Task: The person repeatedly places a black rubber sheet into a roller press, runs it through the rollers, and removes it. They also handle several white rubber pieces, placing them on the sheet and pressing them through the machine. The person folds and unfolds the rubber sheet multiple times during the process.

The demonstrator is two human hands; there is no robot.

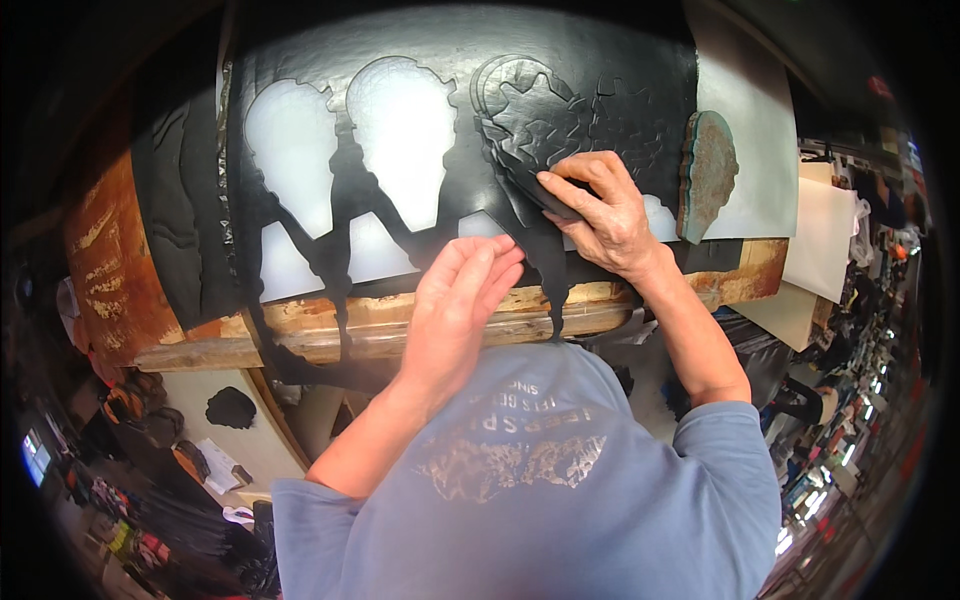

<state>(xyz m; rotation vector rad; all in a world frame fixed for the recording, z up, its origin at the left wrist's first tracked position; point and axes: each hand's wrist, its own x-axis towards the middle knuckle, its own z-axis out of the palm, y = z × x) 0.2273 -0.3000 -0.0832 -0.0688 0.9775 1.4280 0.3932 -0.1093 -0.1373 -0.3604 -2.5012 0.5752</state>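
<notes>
1. In the head view, the right hand [605,215] is on the rounded black piece [530,130], thumb and fingers closed around its lower end.
2. And where is that piece? Right of the two big openings, over the black sheet [640,40], its left rim standing just inside a matching curved outline, its surface creased and shining.
3. Over to the left hand [460,285]: fingers together, slanting up to the right, fingertips at the sheet's edge just below the piece. Whether they pinch anything, the view cannot tell.
4. Look at those openings, light-bulb shaped, white board [765,130] bright beneath them, narrow black strips dangling between at the front edge.
5. Out to the right, a rust-brown block [712,175] with a greenish rim rests on the board, beside the sheet and well apart from the left hand.
6. Under it all, the worn wooden bench [105,270]; below, a blue T-shirt [530,530] fills the foreground.
</notes>
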